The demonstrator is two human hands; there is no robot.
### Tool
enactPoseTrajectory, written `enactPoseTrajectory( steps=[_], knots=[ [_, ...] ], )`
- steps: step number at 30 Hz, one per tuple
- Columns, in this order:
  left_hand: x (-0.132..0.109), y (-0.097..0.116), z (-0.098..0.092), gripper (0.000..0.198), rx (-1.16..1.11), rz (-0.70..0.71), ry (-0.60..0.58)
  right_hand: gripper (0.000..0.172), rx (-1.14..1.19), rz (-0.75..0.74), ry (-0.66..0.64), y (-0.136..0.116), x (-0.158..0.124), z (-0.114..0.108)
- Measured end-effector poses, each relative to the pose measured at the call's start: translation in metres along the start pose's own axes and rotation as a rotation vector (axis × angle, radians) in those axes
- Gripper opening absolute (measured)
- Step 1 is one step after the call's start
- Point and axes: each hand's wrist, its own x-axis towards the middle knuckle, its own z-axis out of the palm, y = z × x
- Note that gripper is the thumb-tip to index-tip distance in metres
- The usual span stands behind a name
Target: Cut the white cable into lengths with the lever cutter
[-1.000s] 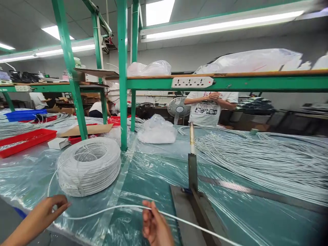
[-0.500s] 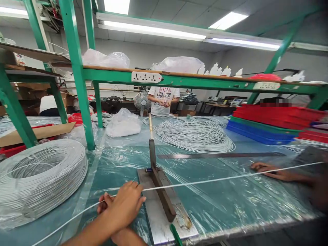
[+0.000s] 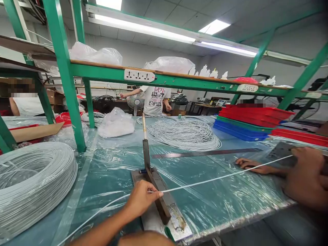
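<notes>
My left hand [image 3: 140,200] reaches in from the lower left and pinches a white wire [image 3: 217,177] right at the metal lever cutter [image 3: 156,191] on the table edge. The wire runs back left toward a big white wire coil [image 3: 30,181] and stretches right to another person's hand [image 3: 304,174], which grips its far end. That person's other hand [image 3: 253,165] lies flat on the table by a steel ruler [image 3: 205,153]. Only a bare bit of my right arm or hand [image 3: 146,239] shows at the bottom edge, and its fingers are hidden.
Plastic film covers the green table [image 3: 205,208]. A loose pile of cut white wires [image 3: 181,135] and a white bag [image 3: 116,124] lie behind the cutter. Stacked red, green and blue trays [image 3: 251,123] stand at the right. Green rack posts [image 3: 64,75] rise at the left. People stand beyond.
The view swung right, from the coil to the cutter. My left hand moved from near the coil to the cutter and pinched the wire. The wire is now drawn taut to the right.
</notes>
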Motion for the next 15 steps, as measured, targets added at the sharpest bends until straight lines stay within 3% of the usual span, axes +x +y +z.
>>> enactPoseTrajectory(
  steps=[2,4,5,6,8,11,15],
  knots=[
    [0.002,-0.003,0.003,0.029,0.001,0.011,0.014,0.023,-0.092,0.079,-0.146,-0.038,-0.020,-0.027],
    [0.002,-0.005,0.005,0.030,0.018,0.013,0.043,0.025,-0.187,0.091,-0.139,-0.077,-0.020,-0.058],
    [0.000,-0.004,0.005,0.030,0.027,0.011,0.066,0.025,-0.279,0.006,0.042,-0.095,-0.012,-0.075],
    [-0.002,-0.003,0.006,0.030,0.041,0.008,0.093,0.023,-0.334,-0.088,0.342,-0.112,0.002,-0.092],
    [-0.007,-0.001,0.005,0.028,0.085,0.014,0.120,0.027,-0.331,-0.133,0.579,-0.137,0.037,-0.127],
    [-0.011,0.000,0.006,0.027,0.112,0.035,0.096,0.029,-0.307,-0.071,0.694,-0.153,0.088,-0.167],
    [-0.006,-0.007,0.012,0.029,-0.029,-0.021,0.097,0.031,-0.274,0.016,0.724,-0.152,0.129,-0.184]
  ],
)
